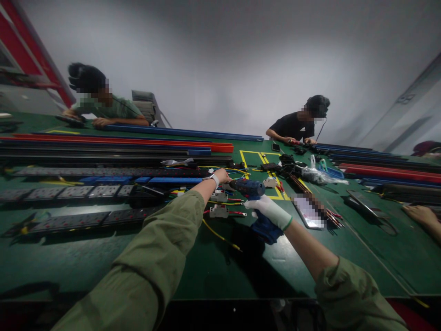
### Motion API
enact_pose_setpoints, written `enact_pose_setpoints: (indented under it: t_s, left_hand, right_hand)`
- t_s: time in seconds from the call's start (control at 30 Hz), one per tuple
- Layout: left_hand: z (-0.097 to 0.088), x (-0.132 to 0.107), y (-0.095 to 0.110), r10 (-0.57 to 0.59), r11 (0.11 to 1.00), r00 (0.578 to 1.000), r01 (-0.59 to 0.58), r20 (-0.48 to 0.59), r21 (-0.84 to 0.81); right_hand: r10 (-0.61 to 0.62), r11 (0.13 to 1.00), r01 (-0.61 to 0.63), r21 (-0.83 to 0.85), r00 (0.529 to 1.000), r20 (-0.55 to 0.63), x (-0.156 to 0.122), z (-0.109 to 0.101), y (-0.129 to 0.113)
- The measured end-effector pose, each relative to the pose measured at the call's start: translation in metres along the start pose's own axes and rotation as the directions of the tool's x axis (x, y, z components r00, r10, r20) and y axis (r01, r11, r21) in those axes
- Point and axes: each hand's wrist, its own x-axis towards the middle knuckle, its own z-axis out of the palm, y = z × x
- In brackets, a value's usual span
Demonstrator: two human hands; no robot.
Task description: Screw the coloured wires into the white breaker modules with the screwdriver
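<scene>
My right hand point(270, 209), in a white glove, is wrapped round the grip of a blue cordless drill point(248, 187). The drill points left, its nose close to my left hand point(222, 176). That hand is bare, with a white band at the wrist; its fingers are closed, and what they hold is hidden. Just below them lie a white circuit breaker point(219, 196) and a nearer circuit breaker point(219, 211), each with red-sleeved wires. A yellow wire point(220, 235) trails towards me. Black socket strips point(82, 220) lie in rows to the left.
Orange trunking point(138, 142) and blue trunking point(186, 132) run across the green table point(138, 266). Another circuit breaker point(270, 182), a bundle of wires point(330, 216) and a plastic bag point(320, 174) lie right. Two people work opposite; another person's hand point(422, 216) rests far right.
</scene>
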Motion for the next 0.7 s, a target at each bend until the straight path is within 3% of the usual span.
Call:
enact_pose_setpoints:
  t_s: [0.7]
  left_hand:
    - [0.0035,0.0053,-0.0049,0.042,0.997,0.999,-0.043,-0.015,-0.071]
  right_hand:
    - [0.010,1.000,-0.010,-0.014,1.000,-0.006,0.0041,-0.0009,0.0043]
